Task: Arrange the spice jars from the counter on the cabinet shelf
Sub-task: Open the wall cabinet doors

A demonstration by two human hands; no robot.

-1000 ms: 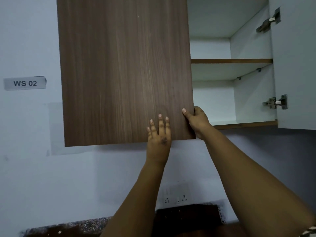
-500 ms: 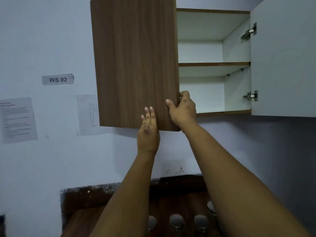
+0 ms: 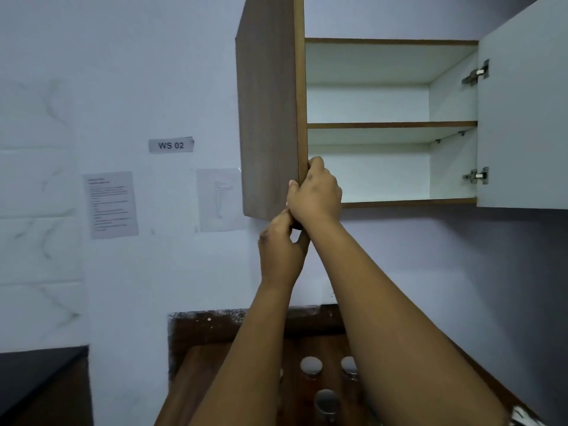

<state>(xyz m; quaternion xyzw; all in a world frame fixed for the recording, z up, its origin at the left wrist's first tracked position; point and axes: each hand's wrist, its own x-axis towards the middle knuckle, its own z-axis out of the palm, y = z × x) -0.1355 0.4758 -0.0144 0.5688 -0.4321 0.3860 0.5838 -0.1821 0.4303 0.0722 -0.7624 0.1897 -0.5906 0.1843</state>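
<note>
The wall cabinet's left door (image 3: 269, 118) of brown wood stands swung out, nearly edge-on to me. My right hand (image 3: 315, 195) grips its free edge near the bottom corner. My left hand (image 3: 279, 247) pinches the same corner from below. Inside, the white cabinet has a middle shelf (image 3: 392, 125) and a bottom shelf (image 3: 408, 202), both bare. Several spice jars with silver lids (image 3: 311, 365) stand on the dark wooden counter (image 3: 199, 364) below, partly hidden by my forearms.
The right cabinet door (image 3: 525, 118) hangs fully open, white inside, with two hinges. On the wall to the left are a "WS 02" label (image 3: 171, 145) and two paper sheets. A dark surface (image 3: 37, 382) lies at bottom left.
The left door has swung from flat-facing to nearly edge-on, exposing more of the cabinet. My left hand went from flat on the door face to pinching its bottom corner. The view shifted.
</note>
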